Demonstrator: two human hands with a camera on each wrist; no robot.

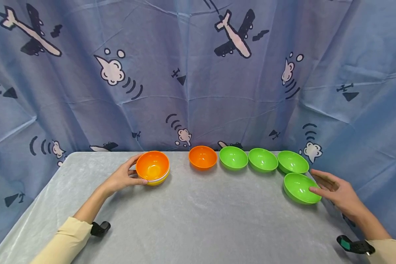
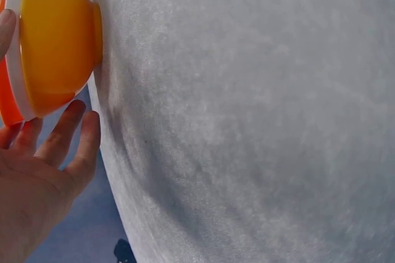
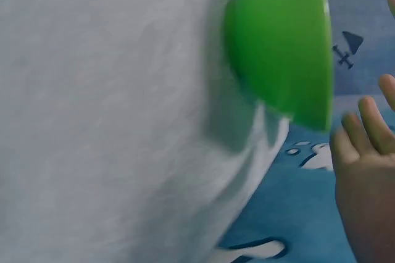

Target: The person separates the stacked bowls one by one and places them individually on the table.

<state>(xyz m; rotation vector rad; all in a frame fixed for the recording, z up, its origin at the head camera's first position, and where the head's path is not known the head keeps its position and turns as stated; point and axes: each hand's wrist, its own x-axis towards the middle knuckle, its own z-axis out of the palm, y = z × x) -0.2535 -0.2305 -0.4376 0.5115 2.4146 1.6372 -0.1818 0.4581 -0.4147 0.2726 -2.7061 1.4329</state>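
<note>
In the head view my left hand (image 1: 121, 179) grips a stack of nested bowls at the table's back left, thumb near the front and fingers along the left side. An orange bowl (image 1: 153, 164) is on top, with a white bowl (image 2: 21, 47) and a yellow bowl (image 2: 60, 41) below it. At the right, my right hand (image 1: 340, 192) is beside the nearest green bowl (image 1: 300, 189), thumb over its rim. In the right wrist view its fingers (image 3: 370, 121) are spread and apart from that green bowl (image 3: 281, 47).
Along the back edge stand another orange bowl (image 1: 202, 158) and three green bowls, the leftmost green bowl (image 1: 233, 158) next to the orange one. A grey cloth covers the table (image 1: 198, 220). Behind it hangs a blue curtain (image 1: 198, 80) with airplane prints.
</note>
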